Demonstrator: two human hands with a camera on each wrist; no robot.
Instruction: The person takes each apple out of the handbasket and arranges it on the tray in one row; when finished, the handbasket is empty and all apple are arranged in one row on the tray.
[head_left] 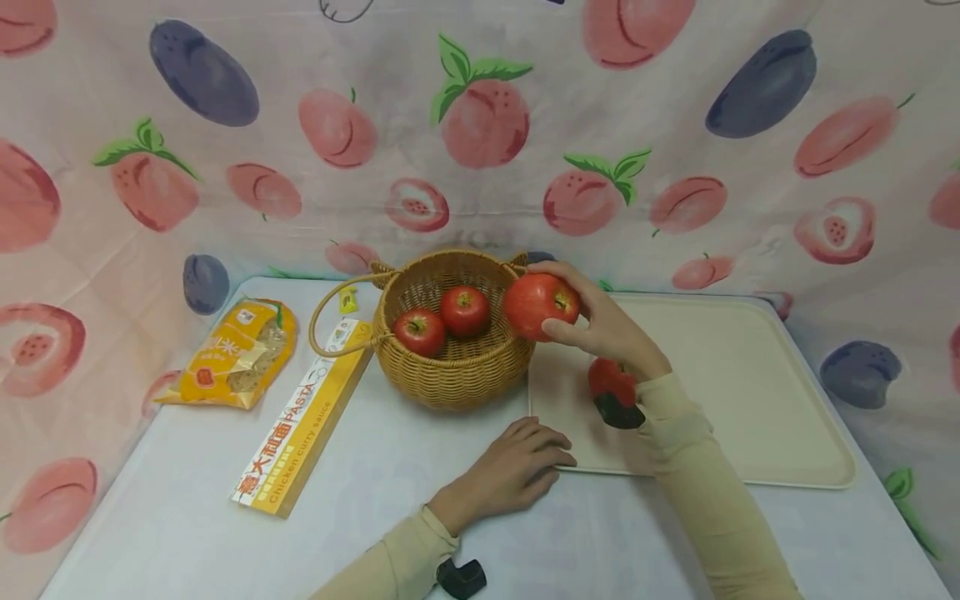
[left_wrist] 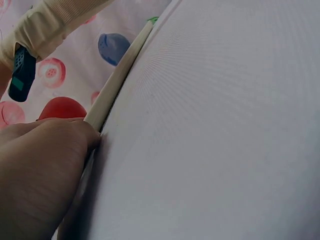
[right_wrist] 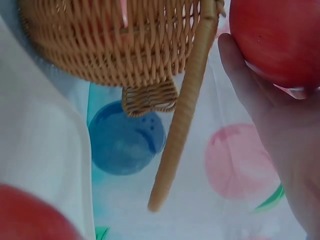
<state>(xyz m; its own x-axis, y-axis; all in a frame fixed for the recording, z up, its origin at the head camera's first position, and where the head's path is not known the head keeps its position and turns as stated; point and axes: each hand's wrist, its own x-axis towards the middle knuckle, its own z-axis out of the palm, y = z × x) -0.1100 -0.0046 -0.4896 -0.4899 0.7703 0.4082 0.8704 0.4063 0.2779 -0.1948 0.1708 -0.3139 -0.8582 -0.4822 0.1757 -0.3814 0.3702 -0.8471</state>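
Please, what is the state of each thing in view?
Right hand: holding an apple
Left hand: resting at the tray's corner
Basket: upright, two apples inside
Tray: flat, bearing one apple
Pasta box: lying flat
Yellow bag: lying down, filled
Small packet: lying beside basket

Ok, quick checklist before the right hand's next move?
1. Right hand grips apple: ok, fingers and thumb around it.
2. Held apple clear of basket: cannot tell; they overlap in the head view.
3. Basket upright: ok, mouth up.
4. Room in basket: ok, two apples inside, space beside them.
5. Bare space on tray: ok.
6. Left hand clear of basket: ok, at the tray's near edge.
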